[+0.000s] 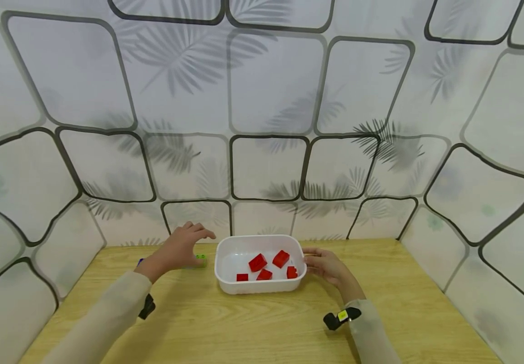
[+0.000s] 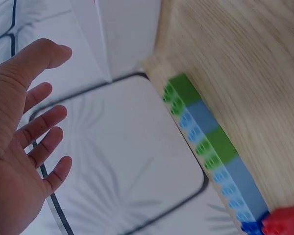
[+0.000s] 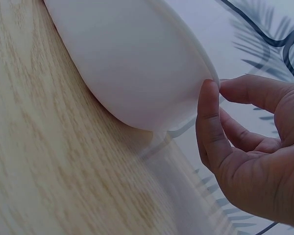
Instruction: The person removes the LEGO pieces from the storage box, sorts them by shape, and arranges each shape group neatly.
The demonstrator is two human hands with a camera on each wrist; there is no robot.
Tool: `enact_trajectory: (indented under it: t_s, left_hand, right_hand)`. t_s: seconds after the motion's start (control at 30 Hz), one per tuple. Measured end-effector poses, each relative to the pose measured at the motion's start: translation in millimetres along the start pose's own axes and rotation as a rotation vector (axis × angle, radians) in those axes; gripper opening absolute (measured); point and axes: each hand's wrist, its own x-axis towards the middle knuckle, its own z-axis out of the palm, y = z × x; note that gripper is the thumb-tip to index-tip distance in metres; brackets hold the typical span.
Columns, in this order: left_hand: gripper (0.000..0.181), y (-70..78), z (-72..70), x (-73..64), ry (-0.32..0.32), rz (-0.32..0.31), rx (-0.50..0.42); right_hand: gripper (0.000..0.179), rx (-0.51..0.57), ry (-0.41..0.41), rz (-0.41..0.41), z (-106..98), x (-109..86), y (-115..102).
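Observation:
A white plastic tub (image 1: 262,287) stands on the table with several red toy building blocks (image 1: 257,263) inside. At its right end, my right hand (image 1: 330,268) pinches the rim; in the right wrist view, the fingertips (image 3: 208,98) meet at the edge of the tub (image 3: 137,63). My left hand (image 1: 177,250) is to the left of the tub, holding nothing, thumb and fingers apart. Near it lies a row of joined green and light blue blocks (image 2: 213,142), mostly hidden behind that hand in the head view. A dark blue block (image 2: 253,227) and a red block (image 2: 286,221) lie at its end.
The wooden table (image 1: 243,328) backs onto a pale curtain (image 1: 271,167) with a dark outline and leaf pattern. More of the same cloth hangs at the left and right sides. The tub stands near the table's back edge.

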Motion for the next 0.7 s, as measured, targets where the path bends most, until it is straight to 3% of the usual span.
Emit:
enact_trajectory:
  t_s: [0.33, 0.7]
  left_hand:
    - [0.047, 44.1, 25.5, 46.5, -0.104, 0.083, 0.006]
    - [0.049, 70.9, 56.8, 72.4, -0.209, 0.148, 0.04]
  right_hand:
    - [0.051, -0.014, 0.015, 0.0, -2.9, 0.8, 1.8]
    - [0.05, -0.002, 0.008, 0.005, -4.1, 2.0, 3.6]
